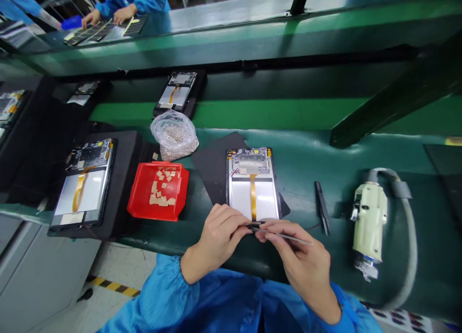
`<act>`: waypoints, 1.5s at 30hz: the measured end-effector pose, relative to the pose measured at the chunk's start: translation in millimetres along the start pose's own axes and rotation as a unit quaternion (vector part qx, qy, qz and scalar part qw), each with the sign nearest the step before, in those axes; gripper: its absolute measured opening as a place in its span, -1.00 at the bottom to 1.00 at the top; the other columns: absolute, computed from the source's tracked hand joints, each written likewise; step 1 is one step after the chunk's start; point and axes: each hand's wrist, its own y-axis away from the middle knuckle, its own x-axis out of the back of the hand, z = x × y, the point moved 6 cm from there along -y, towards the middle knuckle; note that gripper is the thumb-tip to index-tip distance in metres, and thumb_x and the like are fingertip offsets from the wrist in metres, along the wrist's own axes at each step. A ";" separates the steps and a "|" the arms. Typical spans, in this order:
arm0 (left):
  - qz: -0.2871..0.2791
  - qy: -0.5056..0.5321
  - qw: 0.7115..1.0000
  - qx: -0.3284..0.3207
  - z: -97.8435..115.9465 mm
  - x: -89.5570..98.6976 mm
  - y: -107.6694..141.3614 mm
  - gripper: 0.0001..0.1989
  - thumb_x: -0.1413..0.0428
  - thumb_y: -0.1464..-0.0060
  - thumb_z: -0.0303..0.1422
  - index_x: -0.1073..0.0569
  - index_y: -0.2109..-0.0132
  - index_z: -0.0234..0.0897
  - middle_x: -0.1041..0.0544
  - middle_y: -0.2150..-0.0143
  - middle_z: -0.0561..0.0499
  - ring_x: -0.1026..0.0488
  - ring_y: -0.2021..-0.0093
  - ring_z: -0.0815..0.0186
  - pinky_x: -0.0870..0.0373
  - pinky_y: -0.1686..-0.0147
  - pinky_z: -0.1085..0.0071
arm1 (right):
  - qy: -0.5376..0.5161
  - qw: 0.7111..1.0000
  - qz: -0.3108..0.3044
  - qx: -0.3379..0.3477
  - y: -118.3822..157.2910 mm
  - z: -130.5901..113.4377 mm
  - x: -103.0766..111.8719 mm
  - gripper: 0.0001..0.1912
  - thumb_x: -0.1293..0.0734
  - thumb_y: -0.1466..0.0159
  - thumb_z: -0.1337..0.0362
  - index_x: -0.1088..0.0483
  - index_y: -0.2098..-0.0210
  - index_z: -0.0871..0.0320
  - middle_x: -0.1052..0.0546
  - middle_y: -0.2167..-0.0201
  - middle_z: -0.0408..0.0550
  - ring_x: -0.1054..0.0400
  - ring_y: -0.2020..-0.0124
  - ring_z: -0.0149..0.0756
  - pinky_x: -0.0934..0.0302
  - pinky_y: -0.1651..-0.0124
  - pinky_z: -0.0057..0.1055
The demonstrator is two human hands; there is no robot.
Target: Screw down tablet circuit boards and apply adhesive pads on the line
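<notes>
An opened tablet (238,191) lies on a dark sheet (212,164) in front of me, its circuit board at the far end and an orange ribbon (253,193) down its middle. At its near edge, my left hand (220,234) pinches a small black part (254,225). My right hand (303,261) touches the other side of that part, fingers closed round a thin metal tool (288,237) that points to the right. The fingertips of both hands nearly meet. What the tool's left end touches is too small to tell.
Left: a red tray (139,191) with beige pieces, a bag of small metal parts (175,135), another opened tablet (84,188). Right: black tweezers (321,208), a corded pale device (370,222). Beyond are a conveyor with a tablet (176,93) and a person's hands (124,14).
</notes>
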 end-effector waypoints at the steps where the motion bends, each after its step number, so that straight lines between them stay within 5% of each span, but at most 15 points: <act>1: 0.002 0.003 1.000 0.000 0.1 0.5 -0.1 -0.91 -0.14 -0.32 -0.40 -0.55 0.17 -0.25 -0.65 0.27 -0.04 -0.53 0.27 0.27 -0.34 0.25 0.28 | 0.000 1.000 0.004 0.002 -0.2 -0.4 -0.1 -0.90 -0.38 -0.32 0.40 -0.56 0.28 0.11 -0.65 0.29 -0.06 -0.62 0.34 -0.28 -0.57 0.20 -0.45; 15: 0.013 0.009 1.000 -0.004 4.6 2.7 -5.4 -0.94 -0.17 -0.29 -0.43 -0.55 0.18 -0.25 -0.66 0.29 -0.03 -0.56 0.29 0.28 -0.36 0.28 0.30 | 0.052 0.995 0.011 0.087 10.6 -1.1 -4.4 -0.79 -0.40 -0.30 0.49 -0.56 0.19 0.05 -0.66 0.22 -0.07 -0.58 0.15 -0.24 -0.50 0.04 -0.37; 22: 0.019 0.014 1.000 0.004 2.7 0.7 -3.9 -0.92 -0.14 -0.31 -0.43 -0.54 0.18 -0.23 -0.65 0.31 -0.03 -0.55 0.31 0.27 -0.35 0.28 0.28 | 0.045 0.998 0.047 0.009 9.6 7.2 -4.8 -0.90 -0.39 -0.34 0.38 -0.57 0.24 0.09 -0.66 0.26 -0.06 -0.59 0.37 -0.28 -0.56 0.24 -0.40; 26: 0.025 0.025 0.999 0.010 1.7 -1.2 -2.5 -0.93 -0.16 -0.28 -0.47 -0.54 0.18 -0.24 -0.65 0.31 -0.02 -0.53 0.30 0.27 -0.33 0.26 0.28 | 0.002 0.997 0.068 0.029 8.3 6.8 -6.4 -0.83 -0.36 -0.34 0.46 -0.58 0.25 0.10 -0.66 0.24 -0.06 -0.57 0.43 -0.34 -0.53 0.34 -0.45; 39: 0.015 0.031 0.999 0.019 6.6 1.0 -6.5 -0.88 -0.11 -0.28 -0.53 -0.50 0.22 -0.24 -0.63 0.32 -0.01 -0.52 0.31 0.28 -0.31 0.26 0.29 | -0.008 1.000 0.012 -0.021 0.8 9.6 -9.9 -0.82 -0.35 -0.35 0.43 -0.59 0.27 0.10 -0.64 0.41 -0.14 -0.52 0.50 -0.40 -0.49 0.35 -0.52; 45: 0.009 0.034 0.999 0.035 3.7 -0.9 -4.9 -0.91 -0.15 -0.27 -0.52 -0.49 0.22 -0.25 -0.63 0.32 0.00 -0.52 0.30 0.29 -0.30 0.24 0.30 | -0.017 0.999 0.044 -0.003 5.2 8.7 -7.1 -0.87 -0.37 -0.34 0.42 -0.58 0.27 0.13 -0.66 0.29 -0.06 -0.56 0.45 -0.36 -0.53 0.34 -0.50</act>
